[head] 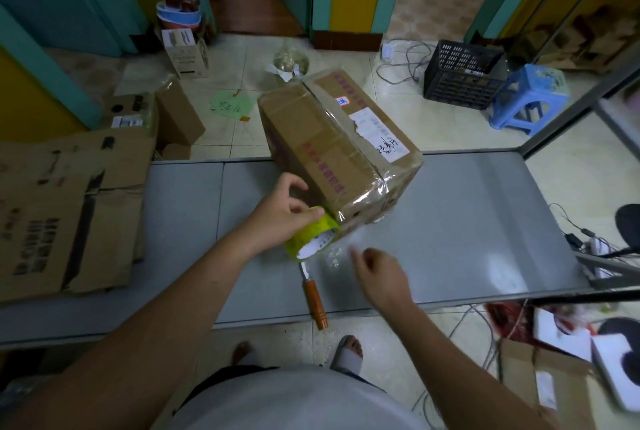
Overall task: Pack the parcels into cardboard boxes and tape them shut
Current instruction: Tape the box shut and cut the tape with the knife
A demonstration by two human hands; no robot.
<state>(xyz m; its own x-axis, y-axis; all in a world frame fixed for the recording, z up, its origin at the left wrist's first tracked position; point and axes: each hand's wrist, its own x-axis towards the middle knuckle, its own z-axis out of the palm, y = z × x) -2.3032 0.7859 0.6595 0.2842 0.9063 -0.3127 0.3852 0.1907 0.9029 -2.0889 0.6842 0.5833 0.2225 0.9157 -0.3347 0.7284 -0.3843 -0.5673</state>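
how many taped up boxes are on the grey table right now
1. The taped box lies at the table's far edge, beside the tape roll that the left hand holds. The cardboard at the left end is flattened, not boxes.

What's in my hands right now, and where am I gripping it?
The left hand holds the yellow tape roll by its outer rim. The right hand is blurred; whether it holds anything cannot be told.

Brown box (332,149) with red print, yellow tape roll (313,235), orange-handled knife (313,298).
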